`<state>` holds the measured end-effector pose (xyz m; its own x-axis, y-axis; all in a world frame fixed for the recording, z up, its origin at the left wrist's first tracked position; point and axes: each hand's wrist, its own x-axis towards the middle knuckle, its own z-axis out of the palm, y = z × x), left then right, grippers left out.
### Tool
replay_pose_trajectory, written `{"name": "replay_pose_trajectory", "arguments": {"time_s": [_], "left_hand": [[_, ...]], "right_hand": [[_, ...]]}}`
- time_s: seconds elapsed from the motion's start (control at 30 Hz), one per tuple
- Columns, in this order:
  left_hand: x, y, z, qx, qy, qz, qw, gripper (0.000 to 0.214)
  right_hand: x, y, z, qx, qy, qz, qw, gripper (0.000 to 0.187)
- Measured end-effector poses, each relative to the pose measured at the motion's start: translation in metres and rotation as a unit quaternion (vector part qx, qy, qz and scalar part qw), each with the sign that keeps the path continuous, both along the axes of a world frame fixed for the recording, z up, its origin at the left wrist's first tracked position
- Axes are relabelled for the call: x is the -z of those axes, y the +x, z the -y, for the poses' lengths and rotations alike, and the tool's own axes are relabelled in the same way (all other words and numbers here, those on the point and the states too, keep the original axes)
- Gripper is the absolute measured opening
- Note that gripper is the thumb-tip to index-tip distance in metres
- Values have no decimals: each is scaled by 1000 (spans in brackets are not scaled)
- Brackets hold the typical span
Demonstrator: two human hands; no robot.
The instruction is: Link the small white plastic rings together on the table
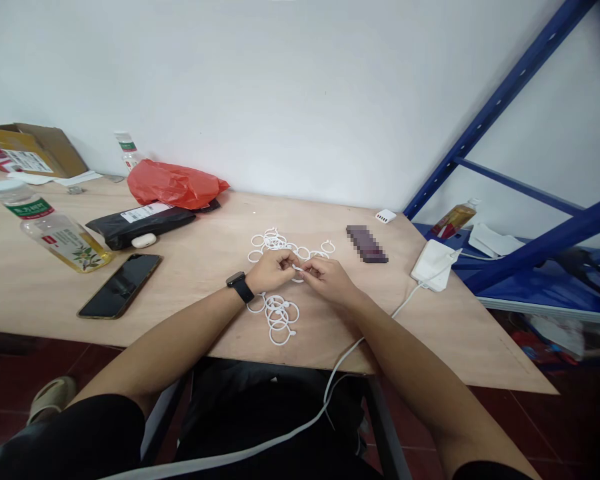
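Observation:
My left hand [275,270], with a black watch on the wrist, and my right hand [330,279] meet over the middle of the wooden table [205,280]. Both pinch one small white plastic ring [299,269] between their fingertips. A chain of linked white rings [280,317] lies on the table just below my hands. A loose pile of white rings [280,243] lies just beyond them.
A black phone [121,285] lies at the left, with a drink bottle [50,230], a black parcel [140,222], a red plastic bag [173,183] and a cardboard box [30,150] further back. A white charger [434,265] with its cable sits at right beside blue shelving [530,247].

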<state>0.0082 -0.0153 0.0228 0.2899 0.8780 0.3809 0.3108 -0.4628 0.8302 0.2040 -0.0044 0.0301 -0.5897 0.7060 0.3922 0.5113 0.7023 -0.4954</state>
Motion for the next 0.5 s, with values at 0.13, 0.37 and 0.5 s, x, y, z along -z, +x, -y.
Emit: {"name": "replay_pose_trajectory", "arguments": {"time_s": [0.13,0.37,0.5], "left_hand": [[0,1,-1,-1,22,-20,1000,11],[-8,-5,-3,-3,115,-39,993,32],[-18,-19,-5,20,83,-103,991,29]], "right_hand": [[1,-2,1,3,-11,-4,1000,14],[1,2,-4,22,25,-3,999,15],[1,13,-16,114,67,20,991,14]]}}
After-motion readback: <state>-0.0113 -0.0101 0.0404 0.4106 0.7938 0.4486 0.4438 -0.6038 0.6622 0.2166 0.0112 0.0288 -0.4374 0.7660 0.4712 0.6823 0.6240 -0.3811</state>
